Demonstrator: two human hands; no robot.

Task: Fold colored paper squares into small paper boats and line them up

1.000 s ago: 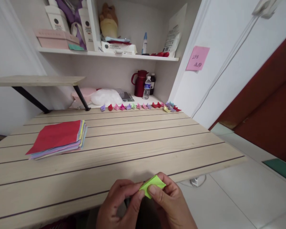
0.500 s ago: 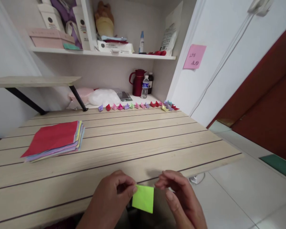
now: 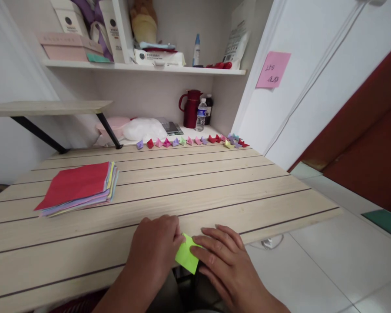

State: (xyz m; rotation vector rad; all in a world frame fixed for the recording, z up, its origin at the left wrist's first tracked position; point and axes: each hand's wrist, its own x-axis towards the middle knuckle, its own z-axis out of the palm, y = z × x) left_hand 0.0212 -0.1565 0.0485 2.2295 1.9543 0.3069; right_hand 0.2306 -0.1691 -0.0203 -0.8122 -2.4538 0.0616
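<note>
A small folded piece of lime-green paper (image 3: pixel 185 256) lies at the near edge of the wooden table (image 3: pixel 195 191). My left hand (image 3: pixel 154 252) is curled over its left side, fingertips pinching the paper. My right hand (image 3: pixel 226 263) lies with its fingers stretched flat, pressing the paper's right side against the table edge. Much of the green paper is hidden under both hands.
A stack of coloured paper sheets (image 3: pixel 80 187), red on top, lies at the table's left. A row of small folded paper shapes (image 3: pixel 190 141) lines the far edge. Behind are a red jug (image 3: pixel 191 108), a water bottle (image 3: pixel 201 114) and shelves. A pink note (image 3: pixel 273 69) sticks on the wall.
The green paper went from being held between both hands in the air to being pressed down at the table edge. My right hand opened flat onto it.
</note>
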